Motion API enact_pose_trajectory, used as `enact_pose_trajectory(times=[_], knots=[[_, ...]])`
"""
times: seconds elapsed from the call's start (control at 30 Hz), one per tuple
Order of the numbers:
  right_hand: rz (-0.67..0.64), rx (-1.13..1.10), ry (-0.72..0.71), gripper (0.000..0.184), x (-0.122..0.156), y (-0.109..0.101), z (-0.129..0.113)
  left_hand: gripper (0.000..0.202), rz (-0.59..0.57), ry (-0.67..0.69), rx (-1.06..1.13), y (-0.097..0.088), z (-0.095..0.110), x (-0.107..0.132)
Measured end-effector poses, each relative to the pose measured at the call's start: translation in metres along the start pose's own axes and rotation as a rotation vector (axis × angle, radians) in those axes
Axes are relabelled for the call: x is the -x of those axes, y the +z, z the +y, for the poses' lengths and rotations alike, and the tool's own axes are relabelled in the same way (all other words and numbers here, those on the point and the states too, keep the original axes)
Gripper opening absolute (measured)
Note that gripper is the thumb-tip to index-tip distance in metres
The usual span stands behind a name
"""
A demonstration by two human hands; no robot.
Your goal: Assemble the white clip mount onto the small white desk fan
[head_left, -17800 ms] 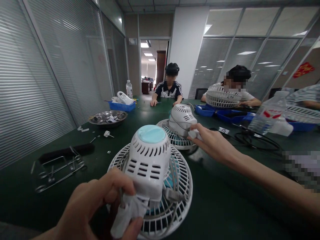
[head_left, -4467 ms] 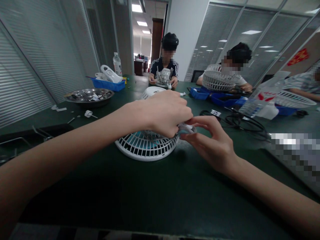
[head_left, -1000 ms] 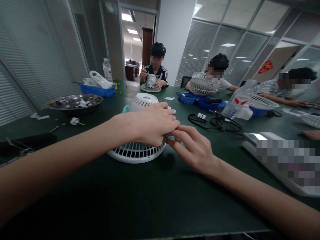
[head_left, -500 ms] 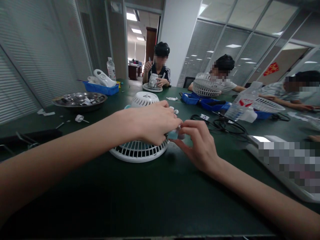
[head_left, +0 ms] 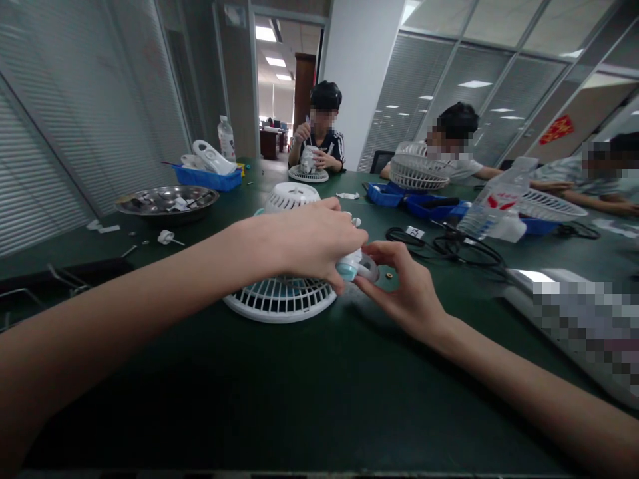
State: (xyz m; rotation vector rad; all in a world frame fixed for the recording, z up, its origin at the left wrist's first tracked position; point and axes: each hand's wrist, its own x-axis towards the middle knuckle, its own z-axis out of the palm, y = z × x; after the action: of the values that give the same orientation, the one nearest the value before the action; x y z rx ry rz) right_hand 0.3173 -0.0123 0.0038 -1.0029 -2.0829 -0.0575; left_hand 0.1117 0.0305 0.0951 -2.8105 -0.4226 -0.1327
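A white fan head (head_left: 292,194) lies face down on its round slotted grille (head_left: 279,309) in front of me. My left hand (head_left: 319,236) reaches over it, closed around a white and light-blue neck piece (head_left: 347,269) on its right side. Pinched between the thumb and fingers of my right hand (head_left: 409,286) is a greyish, rounded part (head_left: 368,267), touching the end of that neck piece. My left hand hides much of the fan's middle. A small brass-coloured nut (head_left: 389,275) rests on the table beside my right fingers.
A metal bowl (head_left: 167,203) of small parts and a blue tray (head_left: 207,178) stand left. A white knob-like part (head_left: 170,237) lies nearer. Black cable (head_left: 449,243), a plastic bottle (head_left: 494,203) and blue trays (head_left: 429,205) are at right. Co-workers sit across the table (head_left: 279,399).
My left thumb has shifted down and the neck piece shows more. My right fingers have spread slightly around the greyish part. The brass-coloured nut has come into sight on the table.
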Motion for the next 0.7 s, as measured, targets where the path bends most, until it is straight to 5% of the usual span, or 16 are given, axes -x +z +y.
enact_pose_trajectory(times=[0.3,0.43,0.57,0.7], knots=[[-0.058,-0.245,0.036,0.040,-0.002,-0.001,-0.001,0.050,-0.062,-0.042,-0.057,-0.016,0.004,0.002],[-0.088,-0.172,0.130,0.022,-0.010,-0.013,0.006,0.037,-0.062,-0.049,0.029,-0.015,0.001,0.002],[-0.346,0.152,0.277,0.024,-0.018,-0.034,0.033,0.033,-0.034,-0.054,0.055,-0.013,-0.001,0.003],[-0.528,0.175,0.378,0.029,-0.016,-0.048,0.063,0.036,-0.106,-0.094,0.155,-0.023,0.007,0.011]])
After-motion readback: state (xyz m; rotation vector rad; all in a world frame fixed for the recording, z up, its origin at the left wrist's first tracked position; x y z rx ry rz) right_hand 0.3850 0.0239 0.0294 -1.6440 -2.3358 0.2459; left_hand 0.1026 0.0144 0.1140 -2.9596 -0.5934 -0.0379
